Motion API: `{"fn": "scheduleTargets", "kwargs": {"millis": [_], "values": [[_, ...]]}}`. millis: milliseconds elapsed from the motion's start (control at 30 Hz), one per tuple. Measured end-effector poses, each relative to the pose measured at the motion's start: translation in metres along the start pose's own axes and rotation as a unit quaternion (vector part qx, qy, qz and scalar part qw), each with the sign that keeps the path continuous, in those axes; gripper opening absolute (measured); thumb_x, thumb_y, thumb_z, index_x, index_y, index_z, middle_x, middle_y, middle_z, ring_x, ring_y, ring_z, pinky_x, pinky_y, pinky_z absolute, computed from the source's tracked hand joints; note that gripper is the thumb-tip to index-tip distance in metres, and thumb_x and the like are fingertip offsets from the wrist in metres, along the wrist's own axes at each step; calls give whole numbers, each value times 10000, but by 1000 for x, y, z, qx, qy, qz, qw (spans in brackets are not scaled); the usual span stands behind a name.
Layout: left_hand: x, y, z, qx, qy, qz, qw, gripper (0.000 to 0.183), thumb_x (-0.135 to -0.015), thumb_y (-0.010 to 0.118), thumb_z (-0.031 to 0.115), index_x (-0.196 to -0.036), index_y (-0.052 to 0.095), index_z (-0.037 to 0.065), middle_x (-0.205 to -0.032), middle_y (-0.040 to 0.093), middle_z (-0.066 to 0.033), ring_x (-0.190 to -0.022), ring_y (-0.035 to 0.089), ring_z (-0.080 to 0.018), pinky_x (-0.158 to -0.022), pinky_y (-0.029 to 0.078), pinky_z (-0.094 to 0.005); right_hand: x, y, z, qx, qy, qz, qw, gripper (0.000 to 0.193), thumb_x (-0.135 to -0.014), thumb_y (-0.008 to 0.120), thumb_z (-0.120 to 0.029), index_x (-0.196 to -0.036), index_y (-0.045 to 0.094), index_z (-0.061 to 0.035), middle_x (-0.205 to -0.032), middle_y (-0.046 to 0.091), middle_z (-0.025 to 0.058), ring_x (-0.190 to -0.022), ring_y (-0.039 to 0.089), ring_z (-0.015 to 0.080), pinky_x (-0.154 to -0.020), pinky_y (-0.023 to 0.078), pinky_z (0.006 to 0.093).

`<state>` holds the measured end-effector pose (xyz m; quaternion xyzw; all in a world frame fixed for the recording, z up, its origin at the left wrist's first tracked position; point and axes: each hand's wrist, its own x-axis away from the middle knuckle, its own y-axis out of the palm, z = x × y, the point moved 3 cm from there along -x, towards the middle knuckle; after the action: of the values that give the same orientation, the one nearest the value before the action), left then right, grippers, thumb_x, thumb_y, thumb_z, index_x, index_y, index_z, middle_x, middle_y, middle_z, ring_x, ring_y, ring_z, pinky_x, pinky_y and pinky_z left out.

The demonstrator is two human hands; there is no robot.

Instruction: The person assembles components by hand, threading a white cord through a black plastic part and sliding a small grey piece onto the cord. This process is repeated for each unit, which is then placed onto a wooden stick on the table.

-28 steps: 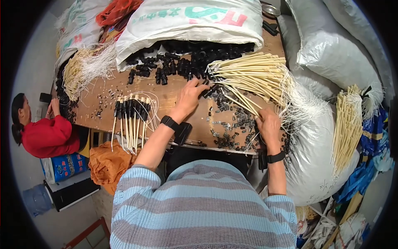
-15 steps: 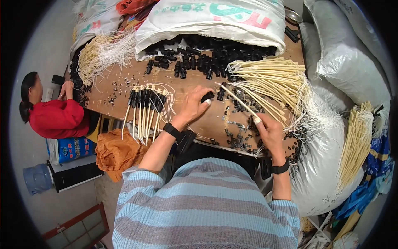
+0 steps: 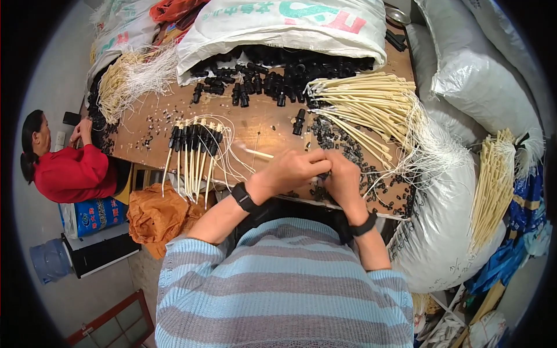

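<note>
My left hand (image 3: 290,173) and my right hand (image 3: 342,177) meet over the table's near edge, the fingers of both closed. A thin cream stick (image 3: 259,153) with a white tip juts out to the left from my left hand. The rest of it is hidden behind the fingers. Something small and dark shows between my fingertips, too covered to make out. Left of my hands lies a row of cream sticks with black tubular fittings (image 3: 197,139), white wires looping from them. A single black fitting (image 3: 299,122) stands beyond my hands.
Black fittings spill from a white woven sack (image 3: 278,29) at the back. A bundle of cream sticks with white wires (image 3: 365,98) lies right of centre, small dark pieces (image 3: 348,145) scattered beside it. Full sacks (image 3: 441,214) crowd the right. A person in red (image 3: 72,171) sits at far left.
My hands have come together, the right moving left and the left moving slightly nearer me. The stick has shifted left and lower. The black fitting held in my left hand is now hidden.
</note>
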<state>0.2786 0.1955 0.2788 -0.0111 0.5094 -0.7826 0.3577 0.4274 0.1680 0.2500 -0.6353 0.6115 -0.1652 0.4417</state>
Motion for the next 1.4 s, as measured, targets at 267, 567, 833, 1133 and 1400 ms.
{"fn": "scheduleTargets", "kwargs": {"millis": [267,567,833,1133,1400], "values": [[72,10,-86,165,-403,105,894,202,-840,587,121,-1026,635,57,-721,663,-112,-606,634,-239,-568,478,-320,-4,-42,20,-588,134,-71,795,68,-846,658,-97,-894,667,-51,-907,672,71,-667,602,104,-574,496,230],[40,28,-59,210,-401,57,890,322,-717,668,101,-1037,686,66,-875,682,-164,-765,669,-295,-725,508,-347,8,9,-5,-109,67,-36,991,229,-779,708,-162,-999,677,-105,-626,592,110,-538,592,267,-513,463,342],[36,17,-49,102,-293,-9,951,385,-721,492,3,-1066,649,67,-959,660,-204,-942,608,-395,-831,478,-456,2,4,-6,-21,25,34,999,139,-793,652,-126,-922,698,-106,-615,606,117,-524,606,266,-487,460,351],[32,22,-40,86,-242,-66,964,370,-722,527,18,-1075,636,37,-974,665,-184,-938,613,-382,-832,472,-447,6,13,-4,-74,37,-9,997,129,-775,656,-108,-901,678,-89,-614,602,145,-547,612,310,-509,473,388],[24,19,-35,143,-243,-119,952,436,-716,490,-14,-1146,548,29,-943,652,-220,-954,609,-390,-810,465,-453,13,19,-2,-148,137,1,979,124,-795,628,-78,-911,670,-73,-662,609,162,-573,613,317,-528,477,391]]}}
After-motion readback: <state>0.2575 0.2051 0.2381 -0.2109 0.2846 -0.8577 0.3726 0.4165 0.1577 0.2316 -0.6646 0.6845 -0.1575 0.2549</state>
